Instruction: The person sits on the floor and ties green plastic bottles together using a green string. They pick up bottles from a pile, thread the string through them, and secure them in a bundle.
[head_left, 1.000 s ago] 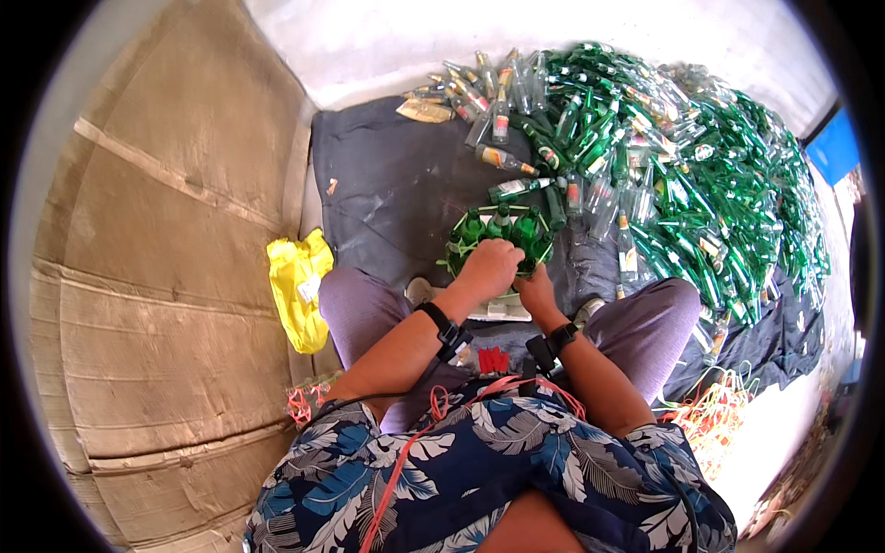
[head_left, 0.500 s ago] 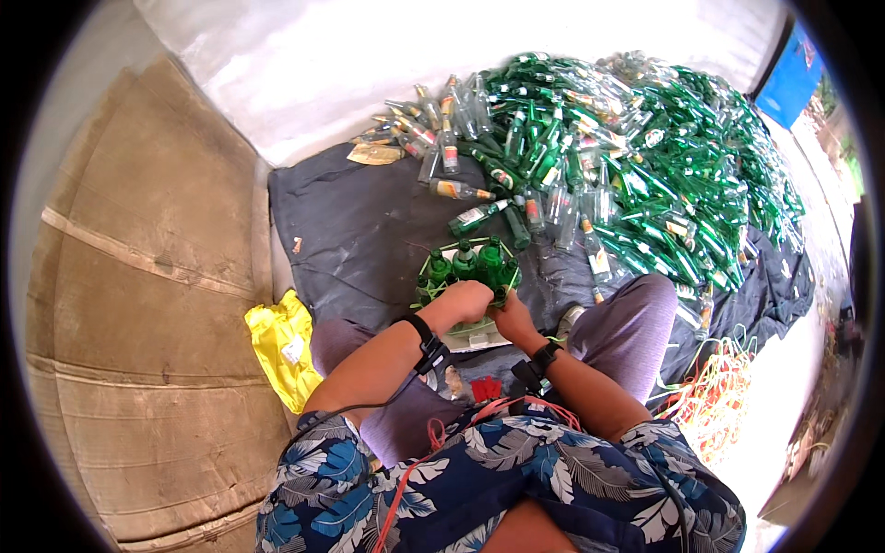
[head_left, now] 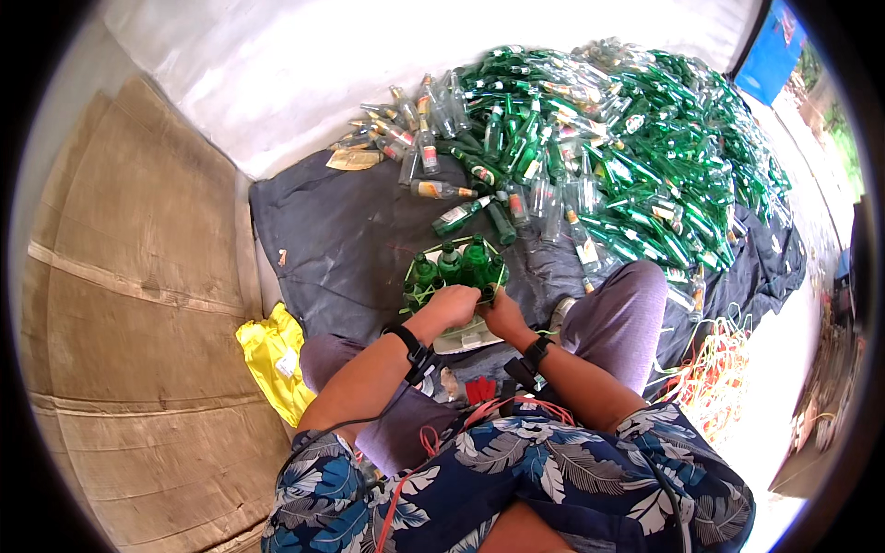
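Note:
Between my knees stands a tight cluster of upright green glass bottles. A thin light-green plastic strap runs around them near the necks. At the near side of the cluster, my left hand is closed, its fingers bent in against the bottles. My right hand is closed right beside it, fingertips pinched together. Both seem to grip the strap, though the fingers largely hide the spot. A pale, flat-edged base shows under the near side of the bottles.
A large heap of green and clear bottles covers the far right of the dark sheet. Cardboard lines the left side, next to a yellow bag. Tangled straps lie beyond my right knee; a red item lies close to me.
The view has shifted slightly. Both hands stay at the near side of the bottle cluster, with only a small shift of the fingers.

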`<action>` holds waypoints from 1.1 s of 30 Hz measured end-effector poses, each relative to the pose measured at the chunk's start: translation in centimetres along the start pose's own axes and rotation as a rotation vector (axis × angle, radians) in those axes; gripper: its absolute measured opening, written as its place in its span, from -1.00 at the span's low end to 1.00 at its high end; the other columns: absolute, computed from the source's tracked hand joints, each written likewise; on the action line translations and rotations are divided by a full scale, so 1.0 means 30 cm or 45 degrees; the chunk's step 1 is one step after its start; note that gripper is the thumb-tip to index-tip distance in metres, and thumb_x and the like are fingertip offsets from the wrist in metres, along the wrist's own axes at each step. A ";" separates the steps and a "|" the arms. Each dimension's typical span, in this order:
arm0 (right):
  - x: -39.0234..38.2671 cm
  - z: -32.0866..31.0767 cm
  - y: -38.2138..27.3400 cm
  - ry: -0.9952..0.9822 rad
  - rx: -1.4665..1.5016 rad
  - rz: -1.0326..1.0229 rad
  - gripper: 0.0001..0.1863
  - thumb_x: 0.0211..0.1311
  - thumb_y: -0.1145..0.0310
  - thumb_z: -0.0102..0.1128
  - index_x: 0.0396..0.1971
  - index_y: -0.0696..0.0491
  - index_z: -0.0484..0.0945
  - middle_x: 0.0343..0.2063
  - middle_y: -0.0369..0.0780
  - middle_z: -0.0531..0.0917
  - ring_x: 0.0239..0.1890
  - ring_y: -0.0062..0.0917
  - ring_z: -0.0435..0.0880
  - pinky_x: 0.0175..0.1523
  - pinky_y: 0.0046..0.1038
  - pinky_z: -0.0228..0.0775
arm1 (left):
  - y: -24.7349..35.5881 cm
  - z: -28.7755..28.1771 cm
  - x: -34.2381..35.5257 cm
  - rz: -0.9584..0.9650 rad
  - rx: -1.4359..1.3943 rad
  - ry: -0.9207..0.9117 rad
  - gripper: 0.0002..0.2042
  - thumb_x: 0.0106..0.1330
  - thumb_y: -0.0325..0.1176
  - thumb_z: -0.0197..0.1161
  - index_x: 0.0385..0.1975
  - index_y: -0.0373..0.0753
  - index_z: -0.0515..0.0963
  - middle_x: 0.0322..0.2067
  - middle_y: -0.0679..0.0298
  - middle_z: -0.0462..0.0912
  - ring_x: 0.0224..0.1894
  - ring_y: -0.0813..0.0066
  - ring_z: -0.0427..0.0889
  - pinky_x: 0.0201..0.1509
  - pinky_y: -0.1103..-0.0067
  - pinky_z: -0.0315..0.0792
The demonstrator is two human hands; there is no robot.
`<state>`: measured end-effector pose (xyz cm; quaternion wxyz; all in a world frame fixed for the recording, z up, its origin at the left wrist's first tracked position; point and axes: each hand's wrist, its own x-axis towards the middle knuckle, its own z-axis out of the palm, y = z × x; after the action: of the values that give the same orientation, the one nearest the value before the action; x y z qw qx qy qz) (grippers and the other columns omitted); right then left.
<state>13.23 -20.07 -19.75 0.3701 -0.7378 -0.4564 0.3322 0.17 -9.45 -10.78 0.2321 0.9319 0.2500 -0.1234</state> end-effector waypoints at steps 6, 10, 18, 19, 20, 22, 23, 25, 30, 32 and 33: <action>-0.002 -0.005 0.004 0.061 0.032 0.040 -0.59 0.24 0.26 0.35 0.01 0.04 0.45 -0.17 -0.01 0.71 -0.04 -0.04 0.68 -0.01 -0.20 0.50 | 0.019 -0.010 0.005 -0.066 -0.058 -0.034 -0.80 0.16 -0.51 0.17 -0.21 -0.29 0.58 -0.18 -0.02 0.69 -0.04 -0.03 0.66 -0.03 0.19 0.52; 0.010 0.010 0.017 0.015 0.026 0.044 -0.62 0.26 0.25 0.33 -0.01 0.04 0.45 -0.19 -0.01 0.71 -0.04 -0.03 0.69 -0.01 -0.19 0.50 | -0.026 0.027 0.029 -0.119 -0.155 -0.054 -0.78 0.15 -0.50 0.23 -0.18 -0.29 0.59 -0.15 0.00 0.70 -0.04 -0.02 0.65 -0.02 0.24 0.52; -0.009 -0.020 -0.028 0.059 -0.018 0.051 -0.62 0.27 0.19 0.32 -0.04 0.05 0.44 -0.20 0.06 0.70 -0.05 0.08 0.64 -0.06 -0.08 0.48 | -0.036 0.027 0.061 -0.141 -0.283 -0.115 -0.75 0.16 -0.44 0.20 -0.18 -0.18 0.71 -0.23 -0.02 0.72 -0.13 0.00 0.70 -0.07 0.27 0.55; -0.010 -0.020 -0.030 0.046 0.008 0.026 -0.62 0.28 0.20 0.30 -0.03 0.05 0.43 -0.21 0.07 0.69 -0.06 0.10 0.64 -0.06 -0.06 0.48 | -0.036 0.029 0.062 -0.149 -0.274 -0.125 -0.74 0.15 -0.43 0.19 -0.19 -0.17 0.72 -0.24 -0.02 0.73 -0.14 0.00 0.70 -0.06 0.27 0.56; -0.013 -0.023 -0.030 0.034 0.034 0.000 -0.61 0.28 0.20 0.29 -0.02 0.05 0.42 -0.21 0.09 0.69 -0.07 0.11 0.63 -0.07 -0.04 0.47 | -0.036 0.031 0.064 -0.158 -0.265 -0.136 -0.73 0.14 -0.42 0.18 -0.20 -0.16 0.74 -0.24 -0.02 0.73 -0.14 0.00 0.71 -0.06 0.27 0.56; -0.014 -0.022 -0.017 0.018 0.032 -0.039 -0.57 0.31 0.15 0.25 0.02 0.09 0.38 -0.21 0.13 0.68 -0.08 0.14 0.63 -0.08 0.00 0.45 | -0.015 0.024 0.068 -0.146 -0.172 -0.175 -0.72 0.12 -0.40 0.17 -0.20 -0.18 0.74 -0.22 -0.03 0.73 -0.13 0.02 0.71 -0.05 0.27 0.56; -0.014 -0.020 -0.012 0.012 0.007 -0.054 -0.51 0.34 0.09 0.22 0.04 0.13 0.35 -0.21 0.16 0.67 -0.09 0.15 0.62 -0.07 0.03 0.44 | -0.007 0.020 0.070 -0.140 -0.125 -0.195 -0.71 0.12 -0.39 0.16 -0.20 -0.19 0.74 -0.21 -0.03 0.72 -0.12 0.02 0.71 -0.04 0.27 0.57; -0.006 -0.017 0.011 -0.002 -0.029 -0.066 -0.49 0.36 0.08 0.18 0.06 0.17 0.31 -0.22 0.20 0.65 -0.10 0.17 0.62 -0.07 0.05 0.43 | 0.005 0.011 0.086 -0.118 -0.023 -0.186 -0.72 0.11 -0.33 0.15 -0.27 -0.23 0.74 -0.28 -0.03 0.72 -0.14 -0.01 0.70 -0.04 0.25 0.56; -0.026 -0.043 -0.040 -0.016 -0.054 -0.037 -0.60 0.35 0.28 0.10 0.04 0.19 0.28 -0.27 0.23 0.64 -0.14 0.20 0.61 -0.11 0.09 0.41 | 0.036 -0.030 0.035 0.014 0.329 0.045 -0.80 0.13 -0.34 0.19 -0.42 -0.23 0.74 -0.35 0.05 0.73 -0.22 0.08 0.74 -0.11 0.24 0.59; -0.011 -0.038 -0.015 -0.027 -0.056 -0.040 -0.53 0.32 0.29 0.13 0.13 0.15 0.26 -0.28 0.23 0.64 -0.15 0.22 0.61 -0.10 0.11 0.41 | 0.047 -0.055 0.018 0.167 0.595 0.113 -0.84 0.11 -0.33 0.23 -0.46 -0.18 0.74 -0.40 0.12 0.73 -0.26 0.14 0.75 -0.19 0.25 0.60; -0.007 -0.034 -0.012 -0.033 -0.054 -0.044 -0.49 0.31 0.29 0.14 0.17 0.14 0.25 -0.28 0.23 0.65 -0.15 0.23 0.60 -0.09 0.13 0.41 | 0.047 -0.069 0.017 0.160 0.603 0.067 -0.85 0.08 -0.33 0.24 -0.45 -0.14 0.75 -0.41 0.15 0.73 -0.27 0.17 0.76 -0.22 0.26 0.60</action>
<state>13.84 -20.39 -18.90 0.3541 -0.7331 -0.4807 0.3257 1.56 -9.31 -8.65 0.0078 0.9769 0.1617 -0.1397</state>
